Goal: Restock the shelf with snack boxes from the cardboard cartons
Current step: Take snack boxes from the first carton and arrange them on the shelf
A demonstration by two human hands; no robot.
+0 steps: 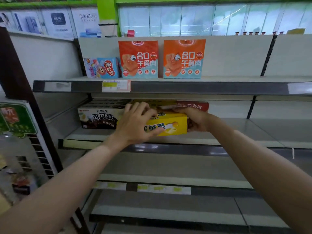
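Long yellow cardboard snack box [168,125], printed side facing out, lettering upside down, an egg-yolk cake picture near its right end. It sits at the front of the middle grey metal shelf [253,132], slightly tilted, held between both hands. Left hand [135,124] wraps the box's left end, fingers curled over the top edge, thumb under the front face. Right hand [196,119] grips the box's right end, fingers folded round it. Left of the yellow box, touching it: dark brown cocoa pie box [98,119]. Behind the yellow box: red pie box [194,106]. Above the yellow box, one shelf up: two orange luncheon meat boxes [139,59].
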